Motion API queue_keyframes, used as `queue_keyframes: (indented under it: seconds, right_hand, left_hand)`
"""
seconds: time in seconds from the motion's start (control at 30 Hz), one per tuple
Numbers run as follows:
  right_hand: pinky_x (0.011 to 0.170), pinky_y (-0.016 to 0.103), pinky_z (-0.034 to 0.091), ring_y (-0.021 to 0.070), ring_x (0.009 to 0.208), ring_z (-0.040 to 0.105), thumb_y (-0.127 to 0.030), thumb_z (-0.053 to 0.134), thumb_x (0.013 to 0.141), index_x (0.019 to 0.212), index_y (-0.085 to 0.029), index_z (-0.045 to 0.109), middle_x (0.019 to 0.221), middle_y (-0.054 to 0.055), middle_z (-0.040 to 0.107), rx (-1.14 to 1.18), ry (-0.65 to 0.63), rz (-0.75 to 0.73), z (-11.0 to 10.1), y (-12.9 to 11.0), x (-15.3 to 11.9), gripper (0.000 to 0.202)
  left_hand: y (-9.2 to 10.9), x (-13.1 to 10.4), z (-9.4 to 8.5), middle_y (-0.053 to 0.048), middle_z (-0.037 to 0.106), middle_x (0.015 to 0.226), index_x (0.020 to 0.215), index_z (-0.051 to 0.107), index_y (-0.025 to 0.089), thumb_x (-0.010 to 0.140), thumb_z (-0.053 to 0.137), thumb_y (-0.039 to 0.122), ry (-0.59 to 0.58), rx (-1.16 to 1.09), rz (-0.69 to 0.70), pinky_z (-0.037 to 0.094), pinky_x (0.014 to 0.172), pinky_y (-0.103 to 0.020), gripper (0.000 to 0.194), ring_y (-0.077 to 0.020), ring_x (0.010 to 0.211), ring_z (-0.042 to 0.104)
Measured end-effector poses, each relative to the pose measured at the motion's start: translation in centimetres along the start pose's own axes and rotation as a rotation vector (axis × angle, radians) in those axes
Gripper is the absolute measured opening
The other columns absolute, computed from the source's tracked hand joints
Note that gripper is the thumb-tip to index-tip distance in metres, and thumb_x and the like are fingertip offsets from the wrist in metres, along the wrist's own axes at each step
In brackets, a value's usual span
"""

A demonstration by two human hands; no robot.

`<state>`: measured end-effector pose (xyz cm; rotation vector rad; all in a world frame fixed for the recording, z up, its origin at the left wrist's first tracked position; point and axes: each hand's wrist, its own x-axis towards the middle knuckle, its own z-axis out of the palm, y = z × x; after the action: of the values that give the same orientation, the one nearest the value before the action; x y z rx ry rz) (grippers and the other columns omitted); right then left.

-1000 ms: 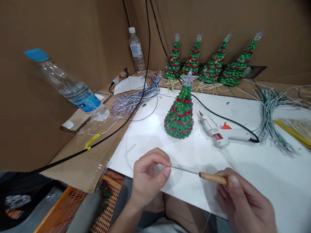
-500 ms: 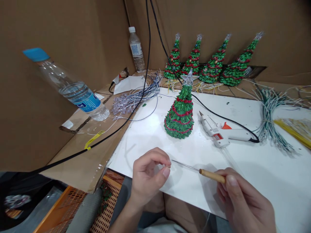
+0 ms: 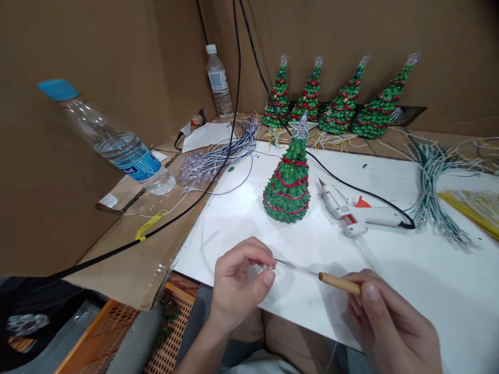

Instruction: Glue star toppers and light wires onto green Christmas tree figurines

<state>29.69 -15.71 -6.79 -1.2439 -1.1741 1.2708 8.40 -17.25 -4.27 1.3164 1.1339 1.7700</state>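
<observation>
My right hand (image 3: 390, 317) is closed on the wooden handle of an awl (image 3: 339, 283), its thin metal shaft pointing left. The awl's tip meets the fingertips of my left hand (image 3: 244, 280), which is closed in a pinch. A tiny pale bit shows between the left thumb and forefinger, too small to name. Just beyond both hands a green Christmas tree figurine (image 3: 288, 189) with red garlands stands upright, a clear star (image 3: 301, 127) on its top.
A white hot glue gun (image 3: 351, 214) lies right of the tree, its black cable crossing the white board (image 3: 230, 218). Several finished trees (image 3: 339, 111) line the back. Wire bundles (image 3: 432, 182) lie at right, clear-tipped wires (image 3: 218, 158) at left, near a water bottle (image 3: 132, 156).
The awl's tip has moved slightly left and now reaches the fingertips of my left hand. The tree and glue gun have stayed in place.
</observation>
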Motion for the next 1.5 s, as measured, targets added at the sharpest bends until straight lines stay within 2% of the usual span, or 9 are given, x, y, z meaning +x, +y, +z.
queue_keyframes:
  seconds: [0.47, 0.67, 0.8, 0.9, 1.1, 1.27, 1.5]
  right_hand:
    - [0.045, 0.022, 0.039, 0.0122, 0.060, 0.050, -0.043, 0.068, 0.084, 0.097, -0.019, 0.069, 0.078, 0.004, 0.055, 0.037, 0.023, 0.013, 0.0, -0.1, 0.1, 0.028]
    - [0.045, 0.021, 0.039, 0.0107, 0.060, 0.051, -0.043, 0.069, 0.084, 0.096, -0.020, 0.070, 0.081, 0.004, 0.056, 0.083, 0.020, 0.032, 0.0, -0.2, 0.3, 0.026]
    - [0.046, 0.023, 0.039, 0.0116, 0.060, 0.051, -0.044, 0.068, 0.084, 0.098, -0.019, 0.069, 0.079, 0.004, 0.057, 0.045, 0.026, 0.018, 0.0, -0.1, 0.4, 0.028]
    - [0.046, 0.024, 0.040, 0.0128, 0.059, 0.051, -0.047, 0.066, 0.084, 0.096, -0.017, 0.069, 0.076, 0.004, 0.057, -0.002, 0.028, 0.007, 0.2, -0.3, 0.4, 0.032]
    - [0.044, 0.023, 0.039, 0.0123, 0.056, 0.051, -0.050, 0.067, 0.083, 0.093, -0.017, 0.070, 0.073, 0.003, 0.057, 0.008, 0.027, 0.020, 0.4, -0.7, 0.4, 0.034]
    - [0.043, 0.024, 0.038, 0.0130, 0.056, 0.051, -0.048, 0.068, 0.082, 0.093, -0.017, 0.070, 0.073, 0.004, 0.058, 0.018, 0.039, 0.023, 0.3, -0.8, 0.4, 0.034]
    - [0.043, 0.024, 0.038, 0.0129, 0.057, 0.051, -0.050, 0.068, 0.082, 0.092, -0.016, 0.069, 0.075, 0.005, 0.058, 0.011, 0.037, 0.030, 0.3, -0.7, 0.3, 0.035]
  left_hand:
    - [-0.1, -0.1, -0.2, -0.004, 0.065, 0.070, 0.086, 0.075, 0.021, 0.081, 0.074, 0.028, 0.012, -0.033, 0.017, 0.049, 0.061, -0.024, 0.010, -0.0144, 0.067, 0.059]
    - [-0.1, -0.2, -0.1, -0.004, 0.065, 0.073, 0.099, 0.075, 0.024, 0.077, 0.078, 0.031, -0.012, -0.081, -0.003, 0.049, 0.061, -0.022, 0.024, -0.0137, 0.068, 0.059]
    - [-0.1, -0.2, -0.2, -0.003, 0.064, 0.071, 0.090, 0.075, 0.023, 0.076, 0.079, 0.027, 0.009, -0.090, -0.014, 0.049, 0.062, -0.023, 0.015, -0.0129, 0.067, 0.059]
    - [0.0, -0.1, -0.2, -0.003, 0.064, 0.069, 0.083, 0.075, 0.021, 0.077, 0.078, 0.027, 0.025, -0.066, -0.012, 0.048, 0.061, -0.024, 0.009, -0.0131, 0.066, 0.058]
    - [0.2, -0.2, -0.2, -0.004, 0.065, 0.068, 0.084, 0.075, 0.021, 0.082, 0.073, 0.025, 0.023, -0.029, 0.004, 0.047, 0.060, -0.026, 0.005, -0.0149, 0.066, 0.059]
    - [0.0, -0.6, -0.3, -0.003, 0.066, 0.072, 0.091, 0.076, 0.025, 0.086, 0.069, 0.025, 0.019, -0.054, -0.025, 0.047, 0.063, -0.027, 0.008, -0.0151, 0.068, 0.059]
    - [-0.2, -0.5, -0.3, -0.005, 0.066, 0.070, 0.096, 0.077, 0.022, 0.090, 0.063, 0.028, 0.003, -0.045, -0.030, 0.045, 0.060, -0.027, 0.016, -0.0145, 0.065, 0.058]
